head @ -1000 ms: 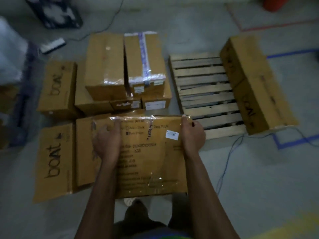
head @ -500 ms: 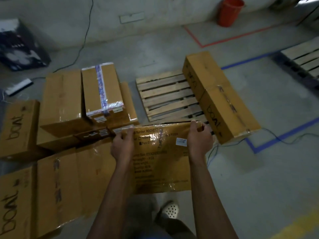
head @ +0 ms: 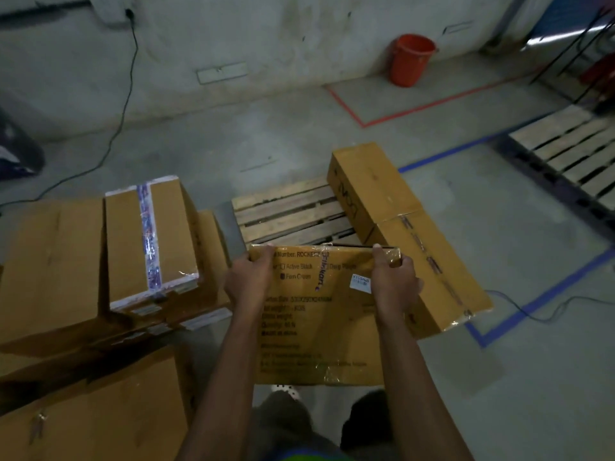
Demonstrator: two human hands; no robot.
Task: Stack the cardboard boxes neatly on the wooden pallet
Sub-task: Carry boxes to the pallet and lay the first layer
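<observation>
Held box: a printed cardboard box (head: pixel 319 314) is carried upright above the floor, in front of the wooden pallet (head: pixel 286 211).
Left hand (head: pixel 248 282): fingers are curled over the box's top left corner.
Right hand (head: pixel 394 284): fingers are curled over its top right corner.
Pallet load: two long boxes (head: pixel 369 184) are laid end to end on its right side.

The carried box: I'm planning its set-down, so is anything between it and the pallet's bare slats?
Nothing visible. The carried box, gripped at its top corners by the left hand and right hand, hangs just before the pallet's bare slats; the loaded boxes fill only its right side.
</observation>
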